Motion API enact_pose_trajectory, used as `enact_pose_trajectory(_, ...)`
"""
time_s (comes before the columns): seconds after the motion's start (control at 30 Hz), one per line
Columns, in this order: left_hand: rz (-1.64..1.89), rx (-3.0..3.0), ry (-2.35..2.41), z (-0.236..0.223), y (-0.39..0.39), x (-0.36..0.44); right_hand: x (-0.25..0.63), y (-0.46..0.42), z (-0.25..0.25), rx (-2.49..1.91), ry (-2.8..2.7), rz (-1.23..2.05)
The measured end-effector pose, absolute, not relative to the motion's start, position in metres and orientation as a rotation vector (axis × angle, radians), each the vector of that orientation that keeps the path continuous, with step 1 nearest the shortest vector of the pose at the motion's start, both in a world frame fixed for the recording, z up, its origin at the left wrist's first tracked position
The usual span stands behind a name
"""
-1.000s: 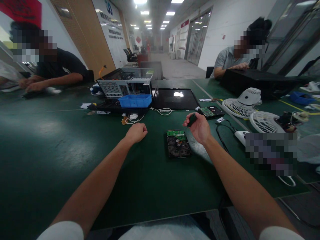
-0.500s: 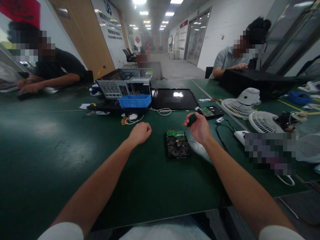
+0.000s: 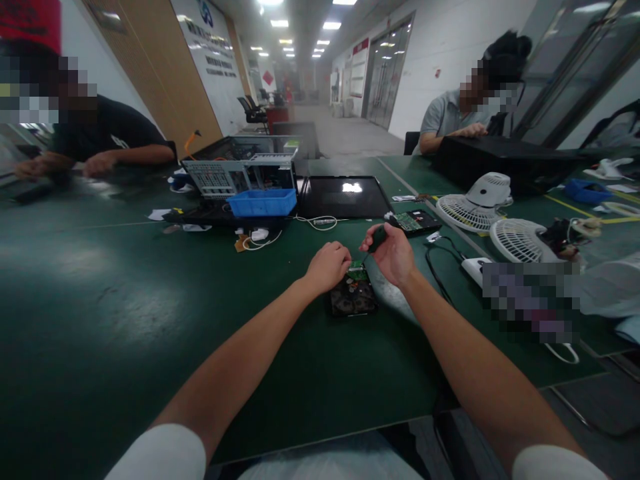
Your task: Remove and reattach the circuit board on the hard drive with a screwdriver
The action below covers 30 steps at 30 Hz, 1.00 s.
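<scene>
One hard drive [image 3: 353,298] lies flat on the green tabletop [image 3: 280,393], in from its near edge, with the green circuit board [image 3: 357,272] at the end away from the person. The left hand [image 3: 329,268] bends over the drive's far left corner, fingers drawn together; whether they pinch anything or merely rest there cannot be told. The right hand [image 3: 397,255] is closed around the dark handle of a screwdriver [image 3: 379,238], its thin shaft slanting down toward the far right corner of the board.

That slant looks like the main risk: with the tip off upright, it could ride out of a screw head, chew the slot or skid across the board and scratch its traces. The left fingers sit close enough to be jabbed by such a slip. If they are only resting, the drive could also twist on the smooth tabletop under a hard turn. A loose screw would be easily lost against the dark surface, and the blue bin [image 3: 263,203] stands well apart, toward the far edge. Beyond the right hand, the second drive [image 3: 417,221] could catch a knuckle if that hand jerked outward.
</scene>
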<state>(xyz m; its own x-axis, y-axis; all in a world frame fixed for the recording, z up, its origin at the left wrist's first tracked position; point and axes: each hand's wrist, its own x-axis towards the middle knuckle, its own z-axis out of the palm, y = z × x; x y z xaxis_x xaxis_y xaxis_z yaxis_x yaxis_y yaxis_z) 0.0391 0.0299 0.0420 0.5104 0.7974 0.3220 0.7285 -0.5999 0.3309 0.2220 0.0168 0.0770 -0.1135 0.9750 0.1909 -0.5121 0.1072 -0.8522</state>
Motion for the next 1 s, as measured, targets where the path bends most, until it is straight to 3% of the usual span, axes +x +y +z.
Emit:
enact_pose_trajectory(0.77, 0.735, 2.627, 1.243, 0.045, 0.031, 0.032, 0.224, 0.017, 0.076, -0.606, -0.971, 1.418)
enact_pose_trajectory(1.0, 0.862, 2.336, 1.589, 0.031, 0.016, 0.023, 0.225, 0.017, 0.077, -0.620, -0.969, 1.394)
